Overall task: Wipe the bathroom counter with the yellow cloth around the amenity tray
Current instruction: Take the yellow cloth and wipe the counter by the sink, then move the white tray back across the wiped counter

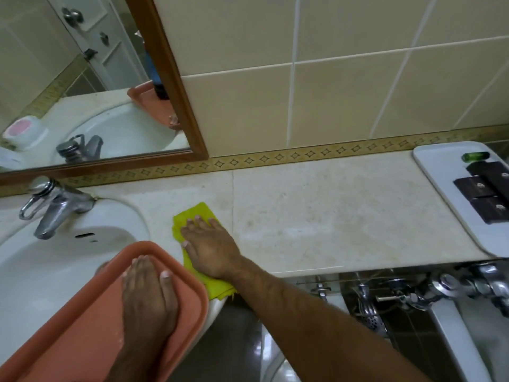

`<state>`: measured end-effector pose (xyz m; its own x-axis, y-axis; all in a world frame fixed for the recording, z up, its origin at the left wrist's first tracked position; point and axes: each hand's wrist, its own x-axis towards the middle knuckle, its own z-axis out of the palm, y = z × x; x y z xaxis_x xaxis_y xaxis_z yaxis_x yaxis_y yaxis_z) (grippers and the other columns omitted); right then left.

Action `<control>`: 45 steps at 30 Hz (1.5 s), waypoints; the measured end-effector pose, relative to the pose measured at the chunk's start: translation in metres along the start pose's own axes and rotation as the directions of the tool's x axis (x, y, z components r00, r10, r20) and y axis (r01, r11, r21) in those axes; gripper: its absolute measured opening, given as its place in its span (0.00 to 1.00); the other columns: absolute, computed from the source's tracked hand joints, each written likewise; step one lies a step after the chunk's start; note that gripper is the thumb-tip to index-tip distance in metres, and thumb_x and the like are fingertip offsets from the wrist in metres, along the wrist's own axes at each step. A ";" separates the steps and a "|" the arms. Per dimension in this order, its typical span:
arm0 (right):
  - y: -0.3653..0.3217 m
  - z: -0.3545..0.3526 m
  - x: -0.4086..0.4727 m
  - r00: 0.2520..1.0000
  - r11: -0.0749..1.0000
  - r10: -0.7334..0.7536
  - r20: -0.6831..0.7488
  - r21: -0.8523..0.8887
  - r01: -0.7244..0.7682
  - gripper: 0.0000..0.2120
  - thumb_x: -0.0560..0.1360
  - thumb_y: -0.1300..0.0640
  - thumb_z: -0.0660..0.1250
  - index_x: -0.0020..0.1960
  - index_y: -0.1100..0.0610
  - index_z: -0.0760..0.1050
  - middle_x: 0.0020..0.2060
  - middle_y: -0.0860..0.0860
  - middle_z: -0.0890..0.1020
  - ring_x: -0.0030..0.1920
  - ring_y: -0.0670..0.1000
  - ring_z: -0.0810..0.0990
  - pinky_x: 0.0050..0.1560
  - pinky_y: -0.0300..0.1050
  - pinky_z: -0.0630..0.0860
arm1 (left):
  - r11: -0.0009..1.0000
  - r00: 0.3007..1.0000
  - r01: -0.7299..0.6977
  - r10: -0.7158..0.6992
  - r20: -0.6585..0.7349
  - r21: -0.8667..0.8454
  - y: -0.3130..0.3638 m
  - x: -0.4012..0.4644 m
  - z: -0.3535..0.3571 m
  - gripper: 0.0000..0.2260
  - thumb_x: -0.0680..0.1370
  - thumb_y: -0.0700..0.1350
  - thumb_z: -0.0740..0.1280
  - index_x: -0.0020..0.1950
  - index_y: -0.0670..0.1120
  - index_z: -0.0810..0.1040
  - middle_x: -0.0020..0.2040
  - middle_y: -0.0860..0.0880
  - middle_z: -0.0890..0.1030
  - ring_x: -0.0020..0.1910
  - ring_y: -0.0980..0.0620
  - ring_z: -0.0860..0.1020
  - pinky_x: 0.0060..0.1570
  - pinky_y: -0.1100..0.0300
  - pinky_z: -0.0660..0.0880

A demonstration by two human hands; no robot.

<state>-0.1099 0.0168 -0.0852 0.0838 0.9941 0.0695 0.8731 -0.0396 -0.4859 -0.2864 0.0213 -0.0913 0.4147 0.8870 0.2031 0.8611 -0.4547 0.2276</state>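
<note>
My right hand (pixel 210 245) lies flat, fingers spread, on the yellow cloth (pixel 196 216) and presses it onto the beige stone counter (pixel 330 221) just right of the sink. My left hand (pixel 148 288) rests palm-down on a salmon-pink tray (pixel 91 312) that tilts over the sink's front rim. The white amenity tray (pixel 440 199) sits at the counter's far right end, holding dark sachets (pixel 484 194) and a small green bottle (pixel 475 156).
A white basin (pixel 41 260) with a chrome tap (pixel 55 205) fills the left. A wood-framed mirror (pixel 176 78) hangs above it on the tiled wall. Below the counter's front edge are chrome valves and a spray hose (pixel 413 293).
</note>
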 end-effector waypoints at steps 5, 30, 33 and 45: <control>0.012 -0.020 -0.048 0.982 0.985 -0.163 0.094 -0.039 0.167 0.25 0.80 0.54 0.62 0.74 0.60 0.64 0.76 0.60 0.65 0.77 0.59 0.58 0.76 0.57 0.52 | 0.996 0.999 -0.037 0.038 -0.004 0.085 0.000 0.000 0.001 0.28 0.78 0.49 0.51 0.66 0.28 0.68 0.64 0.26 0.73 0.67 0.29 0.70 0.70 0.37 0.61; 0.269 -0.192 -0.353 -0.087 -0.239 0.970 0.228 0.959 -0.149 0.09 0.73 0.60 0.72 0.38 0.65 0.80 0.21 0.51 0.82 0.23 0.51 0.84 0.29 0.48 0.84 | 0.952 0.929 -0.056 0.160 0.333 -0.302 0.556 0.063 0.094 0.17 0.79 0.50 0.59 0.53 0.37 0.78 0.54 0.38 0.82 0.54 0.38 0.79 0.50 0.52 0.74; 0.277 -0.197 -0.353 -0.062 -0.317 0.948 0.313 0.946 -0.068 0.07 0.74 0.65 0.70 0.39 0.69 0.78 0.19 0.51 0.81 0.21 0.50 0.83 0.24 0.44 0.81 | 0.927 0.928 0.035 0.108 0.356 -0.373 0.592 0.089 0.111 0.15 0.77 0.49 0.64 0.55 0.38 0.79 0.56 0.38 0.82 0.55 0.37 0.79 0.50 0.52 0.75; 0.275 -0.214 -0.373 -0.070 -0.349 0.934 0.350 0.937 0.022 0.09 0.72 0.73 0.66 0.34 0.71 0.72 0.15 0.56 0.76 0.15 0.51 0.77 0.16 0.43 0.75 | 0.923 0.944 0.072 0.059 0.323 -0.378 0.577 0.096 0.114 0.05 0.68 0.39 0.65 0.38 0.41 0.79 0.42 0.41 0.83 0.45 0.38 0.81 0.40 0.57 0.73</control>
<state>0.2014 -0.3867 -0.0587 0.6417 -0.0712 -0.7636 -0.7530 0.1307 -0.6449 0.2839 -0.1467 -0.0491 0.5379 0.8367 -0.1026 0.7131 -0.3867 0.5848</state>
